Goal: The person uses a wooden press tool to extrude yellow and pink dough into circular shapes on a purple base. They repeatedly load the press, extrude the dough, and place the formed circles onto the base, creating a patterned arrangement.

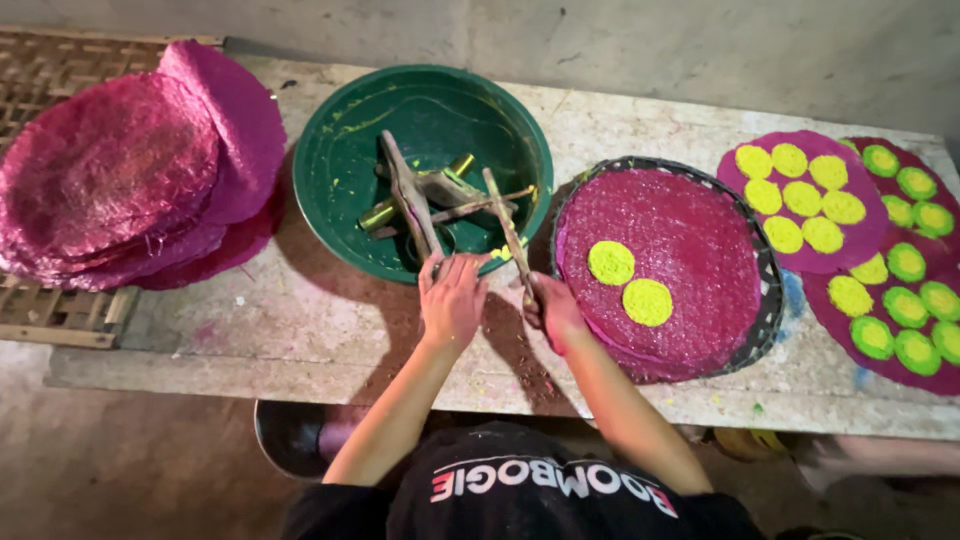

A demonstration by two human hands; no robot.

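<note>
A green basin (pixel 330 180) sits on the worn table and holds wooden-handled tools (pixel 415 205) with brass ends. My left hand (pixel 452 298) rests on the basin's near rim, its fingers on one wooden handle. In my right hand (pixel 553 312) is a thin wooden stick (pixel 508 232) that slants up over the basin's right rim. To the right, a woven tray (pixel 768 290) carries a magenta round sheet (pixel 690 250) with two yellow discs (pixel 630 282) on it.
A stack of magenta round sheets (pixel 120 170) lies at the left on a bamboo lattice (pixel 50 310). At the far right, magenta sheets carry several yellow discs (pixel 800 195) and green discs (pixel 905 300). A dark bowl (pixel 285 440) sits below the table edge.
</note>
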